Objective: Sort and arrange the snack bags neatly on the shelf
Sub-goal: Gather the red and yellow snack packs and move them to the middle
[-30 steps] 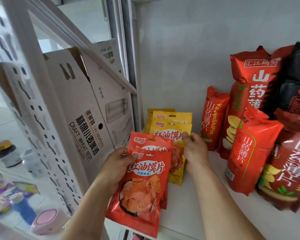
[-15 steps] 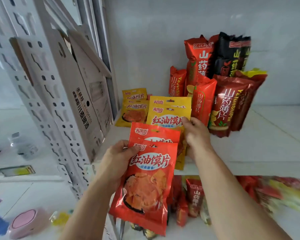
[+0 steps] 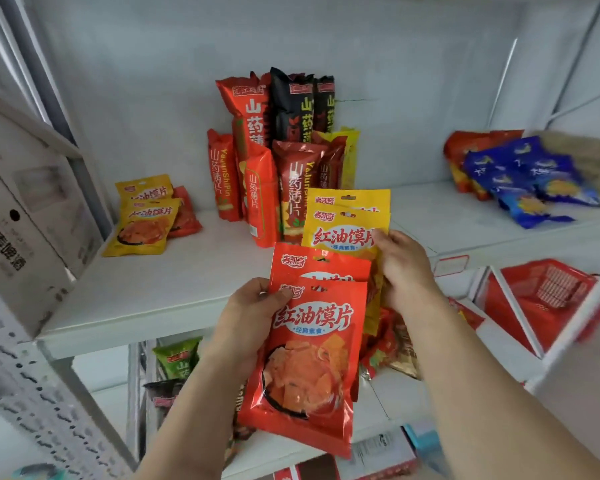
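Note:
My left hand (image 3: 248, 315) grips two red snack bags (image 3: 309, 362) by their upper left edge, held in front of the white shelf (image 3: 160, 289). My right hand (image 3: 404, 268) holds two yellow snack bags (image 3: 343, 226) just behind the red ones. On the shelf at the back left lie two more yellow bags (image 3: 142, 223) with a red one (image 3: 186, 214) behind them. Tall red and black chip bags (image 3: 278, 150) stand upright in the middle, against the back wall.
Blue snack bags (image 3: 527, 181) lie at the right of the shelf. A white cardboard box (image 3: 25, 209) stands on the left. A red basket (image 3: 541, 299) sits lower right. More bags (image 3: 177, 358) fill the shelf below. A perforated white post (image 3: 25, 382) runs down the left.
Both hands have drawn back from the shelf with their bags, away from the back-left corner. The view has swung right, showing the blue bags and red basket.

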`<state>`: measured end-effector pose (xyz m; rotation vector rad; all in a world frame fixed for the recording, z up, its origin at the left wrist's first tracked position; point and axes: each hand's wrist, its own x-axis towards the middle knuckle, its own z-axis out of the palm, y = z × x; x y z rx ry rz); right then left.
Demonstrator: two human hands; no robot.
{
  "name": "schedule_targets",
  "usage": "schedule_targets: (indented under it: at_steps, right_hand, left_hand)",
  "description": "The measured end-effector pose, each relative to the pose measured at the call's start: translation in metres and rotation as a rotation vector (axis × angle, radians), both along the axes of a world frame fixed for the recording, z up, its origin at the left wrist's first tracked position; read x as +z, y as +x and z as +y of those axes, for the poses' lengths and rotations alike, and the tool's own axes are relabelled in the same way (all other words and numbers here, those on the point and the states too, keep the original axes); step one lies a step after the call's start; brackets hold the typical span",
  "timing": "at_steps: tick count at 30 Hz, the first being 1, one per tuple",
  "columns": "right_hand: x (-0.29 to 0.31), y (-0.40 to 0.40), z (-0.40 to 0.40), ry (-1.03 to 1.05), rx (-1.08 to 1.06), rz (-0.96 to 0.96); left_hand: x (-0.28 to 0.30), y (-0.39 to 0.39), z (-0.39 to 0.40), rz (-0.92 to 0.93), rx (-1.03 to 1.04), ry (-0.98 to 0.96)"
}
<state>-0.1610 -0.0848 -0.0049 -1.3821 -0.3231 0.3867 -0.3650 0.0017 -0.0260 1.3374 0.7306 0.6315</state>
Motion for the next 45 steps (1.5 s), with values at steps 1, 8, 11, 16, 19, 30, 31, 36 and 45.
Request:
schedule_targets:
  at_steps: [1,8,11,16,19,30,31,36,45]
  right_hand:
    - [0.001,0.017,-0.012,0.008,-0.007,0.007]
    - [0.008,0.159,-0.079,0.030,-0.036,-0.006]
    - [0.014,0.215,-0.095,0.024,-0.032,0.012]
    - [0.018,0.297,-0.102,0.041,0.002,0.020]
    - [0.017,0.344,-0.091,0.022,0.015,-0.003]
    - [0.025,0.483,-0.003,-0.014,0.067,-0.004]
    - [0.024,0.493,0.006,-0.022,0.073,0.009]
    - [0.016,0.533,0.044,-0.074,0.104,0.030]
    - [-0.001,0.586,0.078,-0.176,0.170,-0.100]
  left_hand:
    - [0.000,0.019,-0.008,-0.004,-0.010,-0.001]
    - [0.003,0.164,-0.064,-0.014,-0.030,0.024]
    - [0.010,0.220,-0.081,-0.037,-0.011,0.012]
    - [0.018,0.299,-0.089,-0.058,0.041,0.001]
    - [0.022,0.340,-0.079,-0.071,0.057,-0.003]
    - [0.037,0.481,0.005,-0.055,0.089,0.012]
    - [0.037,0.492,0.013,-0.038,0.096,0.014]
    - [0.024,0.532,0.043,0.080,0.170,0.001]
    - [0.003,0.586,0.059,0.132,0.376,-0.094]
